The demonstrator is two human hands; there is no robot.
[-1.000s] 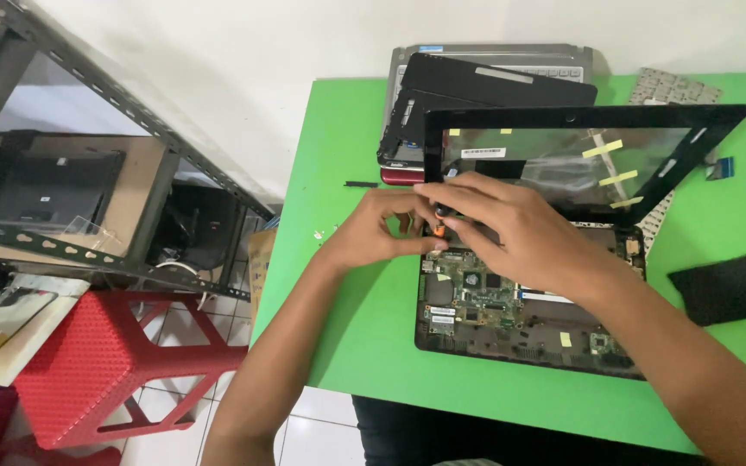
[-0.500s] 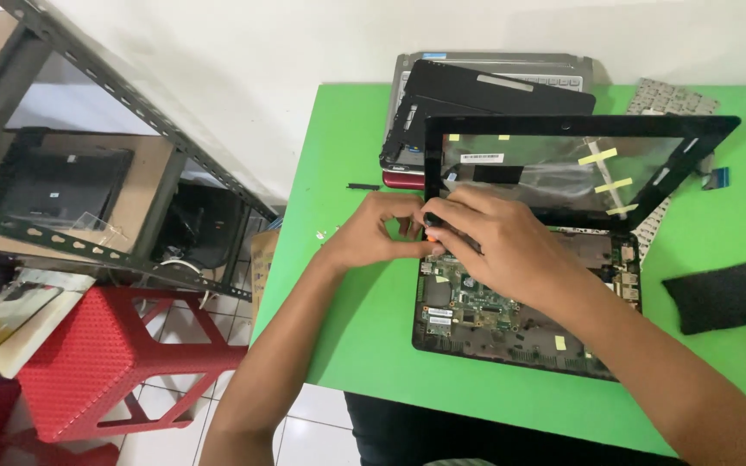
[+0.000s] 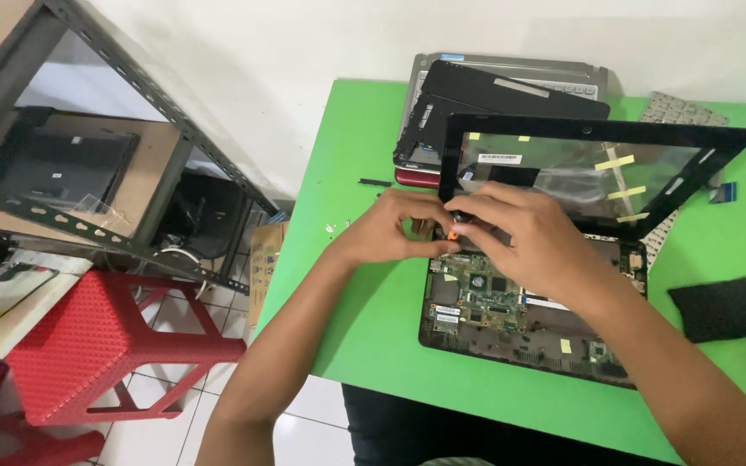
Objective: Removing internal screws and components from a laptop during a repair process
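Between pinching fingers (image 3: 445, 226): orange tool (image 3: 452, 233).

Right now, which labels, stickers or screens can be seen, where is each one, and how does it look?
Black-framed laptop screen panel: standing tilted behind both hands, glossy and dark.
White rectangular label: upper left of that panel.
Yellow tape strips: right half of the panel.
Small yellow sticker: on the opened black laptop base.
Brown cardboard box: on the floor, left of the green table.

— What sort of place is this?
— A small repair workshop: an opened laptop (image 3: 528, 302) with its board bare on a green worktop (image 3: 364, 285), more laptops stacked (image 3: 494, 95), a metal rack (image 3: 88, 164) holding another, a red stool (image 3: 105, 345).
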